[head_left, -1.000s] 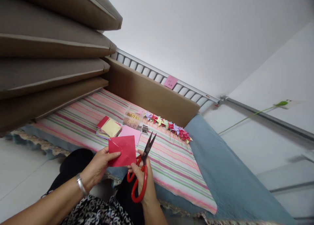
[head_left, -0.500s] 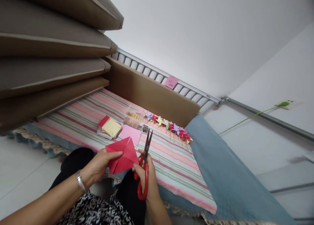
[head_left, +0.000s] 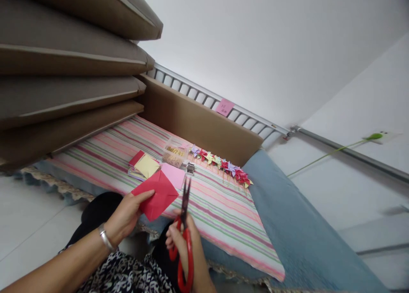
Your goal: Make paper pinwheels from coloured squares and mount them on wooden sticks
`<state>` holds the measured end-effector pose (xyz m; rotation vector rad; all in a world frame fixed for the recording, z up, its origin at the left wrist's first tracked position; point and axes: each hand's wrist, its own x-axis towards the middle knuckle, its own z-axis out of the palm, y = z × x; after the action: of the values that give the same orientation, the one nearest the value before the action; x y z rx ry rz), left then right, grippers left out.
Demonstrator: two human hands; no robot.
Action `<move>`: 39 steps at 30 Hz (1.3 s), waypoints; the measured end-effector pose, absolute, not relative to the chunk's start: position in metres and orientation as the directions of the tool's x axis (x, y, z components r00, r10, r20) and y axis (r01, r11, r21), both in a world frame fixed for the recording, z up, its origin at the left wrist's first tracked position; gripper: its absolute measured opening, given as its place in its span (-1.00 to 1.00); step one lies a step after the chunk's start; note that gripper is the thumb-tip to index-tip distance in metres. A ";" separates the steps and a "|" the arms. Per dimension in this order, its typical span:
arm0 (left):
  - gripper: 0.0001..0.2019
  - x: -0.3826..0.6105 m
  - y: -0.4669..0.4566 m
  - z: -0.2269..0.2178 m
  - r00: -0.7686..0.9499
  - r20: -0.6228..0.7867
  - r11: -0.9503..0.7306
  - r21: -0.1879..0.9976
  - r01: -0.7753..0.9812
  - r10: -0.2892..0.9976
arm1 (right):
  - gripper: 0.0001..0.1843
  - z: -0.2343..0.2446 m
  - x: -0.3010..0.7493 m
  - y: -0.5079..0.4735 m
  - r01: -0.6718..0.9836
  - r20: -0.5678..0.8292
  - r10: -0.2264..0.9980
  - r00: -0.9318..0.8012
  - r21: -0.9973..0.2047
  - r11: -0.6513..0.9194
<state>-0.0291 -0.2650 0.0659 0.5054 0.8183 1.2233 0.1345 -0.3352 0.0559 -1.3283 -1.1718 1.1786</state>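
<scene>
A creased red square of paper (head_left: 159, 193) is pinched in my left hand (head_left: 129, 212), thumb on top and fingers underneath. My right hand (head_left: 188, 237) is closed around red-handled scissors (head_left: 184, 207), whose dark blades point up and away from me, nearly together. The scissors are apart from the red paper, just to its right. Beyond the paper lie a pink paper square (head_left: 173, 175) and a stack of coloured paper squares (head_left: 145, 165), with yellow and red on top.
A clear box (head_left: 175, 154) with small gold pieces and sticks lies behind the papers, beside a small clear container (head_left: 190, 168). Several paper pinwheels (head_left: 223, 165) line the striped cloth (head_left: 230, 224). Thick folded cushions (head_left: 73, 58) tower at left; a brown board (head_left: 198, 118) stands behind.
My right hand has drawn back from the red paper's edge, moving down and slightly left with the scissors. The red paper has shifted a little left and up in my left hand.
</scene>
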 end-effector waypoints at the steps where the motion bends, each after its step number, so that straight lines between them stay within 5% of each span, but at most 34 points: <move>1: -0.81 -0.029 -0.264 0.065 0.104 -0.273 0.276 0.723 -0.633 0.956 | -0.48 0.054 0.131 -0.343 0.090 -0.109 0.994 0.007 -0.990 -0.109; 6: -0.84 -0.027 -0.264 0.062 0.060 -0.290 0.253 0.691 -0.677 0.955 | -0.24 0.043 0.124 -0.365 0.205 -0.275 0.946 -0.169 -0.949 -0.240; 15: -0.86 -0.024 -0.263 0.063 0.053 -0.292 0.244 0.672 -0.699 0.955 | -0.17 0.044 0.132 -0.368 0.290 -0.352 0.920 -0.171 -0.911 -0.295; 39: -0.91 -0.013 -0.275 0.068 0.049 -0.309 0.245 0.635 -0.733 0.950 | -0.39 0.048 0.131 -0.368 0.283 -0.330 0.943 -0.052 -0.910 -0.303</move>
<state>-0.0126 -0.2750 0.0684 0.3448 0.7752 1.3205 0.1307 -0.3681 0.0485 -1.6152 -1.3184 1.3852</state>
